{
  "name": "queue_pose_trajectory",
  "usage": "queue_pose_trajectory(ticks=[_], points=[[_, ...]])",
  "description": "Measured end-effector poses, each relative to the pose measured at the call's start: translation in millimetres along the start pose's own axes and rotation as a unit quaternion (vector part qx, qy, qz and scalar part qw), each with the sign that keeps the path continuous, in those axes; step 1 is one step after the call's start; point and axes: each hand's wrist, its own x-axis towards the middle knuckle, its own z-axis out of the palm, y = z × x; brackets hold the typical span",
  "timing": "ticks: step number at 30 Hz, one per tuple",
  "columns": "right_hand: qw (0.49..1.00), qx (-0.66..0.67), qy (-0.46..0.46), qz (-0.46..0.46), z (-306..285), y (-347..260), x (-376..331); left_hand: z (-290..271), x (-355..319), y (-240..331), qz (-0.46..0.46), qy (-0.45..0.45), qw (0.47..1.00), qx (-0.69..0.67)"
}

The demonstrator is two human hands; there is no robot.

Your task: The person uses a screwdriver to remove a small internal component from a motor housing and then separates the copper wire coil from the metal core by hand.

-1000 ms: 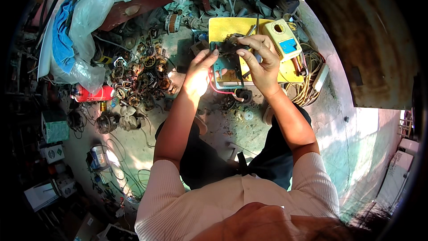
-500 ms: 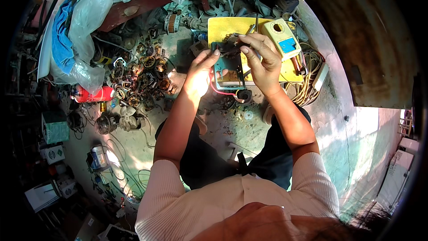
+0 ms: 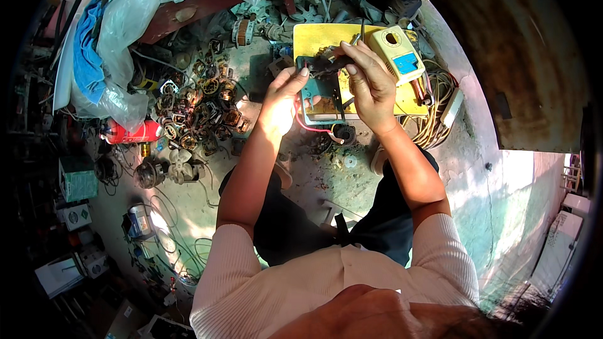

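My left hand [image 3: 282,97] is closed on the left edge of a grey-green rectangular metal frame [image 3: 308,95], thumb on top. A dark, clumped part [image 3: 325,65] lies across the frame's upper end. My right hand [image 3: 375,88] is closed, with thumb and fingertips at the right end of this dark part; its exact kind is not clear. From under my left hand a red wire [image 3: 311,128] curves to a pale tip. Below and behind the frame is a yellow board [image 3: 309,32]. A pale yellow plastic housing [image 3: 384,44] with a round hole and blue label sits beside my right hand.
Coiled cable [image 3: 433,130] and a white power strip [image 3: 451,108] lie on the right. To the left are a heap of copper-wound motor coils [image 3: 210,97], a red cylinder [image 3: 132,131] and a fan-bladed motor [image 3: 181,168]. A small round black part [image 3: 344,133] lies before the board.
My right hand's fingertips have shifted slightly right and down at the dark part. The pale yellow housing looks almost unmoved, and my left hand keeps its hold on the frame.
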Motion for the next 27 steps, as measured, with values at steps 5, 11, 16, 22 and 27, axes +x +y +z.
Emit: queue_pose_trajectory(ticks=[5,11,16,22,27], points=[[1.0,-0.012,-0.008,0.002,1.6,-0.2,-5.3,-1.7,0.3,-1.7,0.001,-0.002,1.0,0.002],[0.996,0.078,0.029,0.036,7.6,5.2,-6.6,-1.6,0.3,-1.3,0.022,-0.001,1.0,0.012],[1.0,0.011,0.016,-0.009,6.6,0.9,-4.1,-10.0,4.9,-2.9,0.03,-0.008,0.999,0.015],[0.991,0.081,0.021,0.109,3.1,4.2,-9.5,-5.3,4.1,-2.4,0.069,0.012,0.997,0.008],[0.995,0.076,0.02,0.062,7.5,8.4,-8.6,-4.8,1.7,-1.0,0.052,0.002,0.999,0.006]])
